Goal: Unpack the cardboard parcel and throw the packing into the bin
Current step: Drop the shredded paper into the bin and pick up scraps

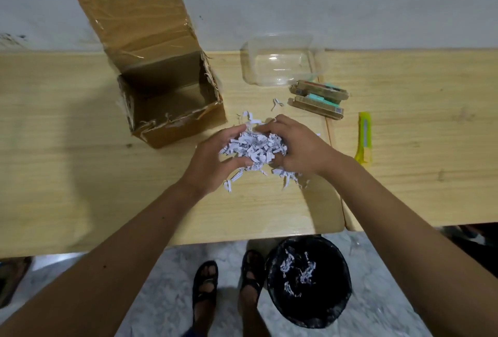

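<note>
A heap of white shredded paper packing [254, 148] lies on the wooden table [67, 175], cupped from both sides by my hands. My left hand [213, 161] curls around its left side and my right hand [299, 145] closes over its right side. Loose shreds [285, 175] trail beneath and beyond the hands. The open cardboard parcel [167, 94] stands behind on the left, its lid flap up and its inside looking bare. A black bin [310, 280] stands on the floor below the table edge, with some paper shreds in it.
A clear plastic tub [283, 64] sits at the back of the table. Two flat packaged items [318, 99] lie beside it. A yellow utility knife [364, 137] rests to the right. A second table [417, 134] abuts on the right. My sandalled feet [229, 280] stand beside the bin.
</note>
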